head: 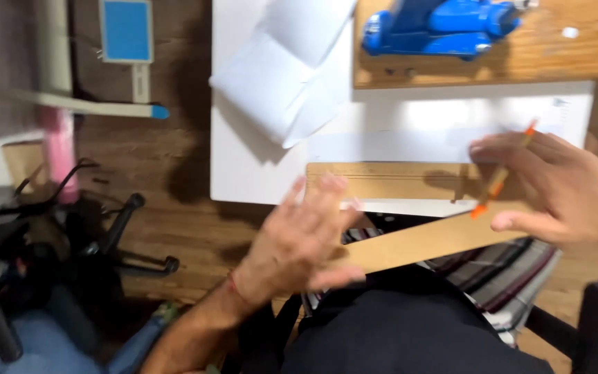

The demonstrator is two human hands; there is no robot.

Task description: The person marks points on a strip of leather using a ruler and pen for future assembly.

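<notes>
My left hand (297,244) is spread with fingers apart, its palm against the near end of a long brown cardboard strip (430,239) that slants over my lap. My right hand (555,187) holds an orange pencil (501,173) between its fingers, right over the far end of the strip and next to a wooden ruler (382,180) lying along the front edge of the white table (243,166). The picture is motion-blurred.
A folded white paper (288,69) lies on the table. A blue vise (437,28) sits on a wooden board (562,55) at the back. A black office chair (70,242) stands on the wooden floor at left. Striped cloth (506,273) lies under the strip.
</notes>
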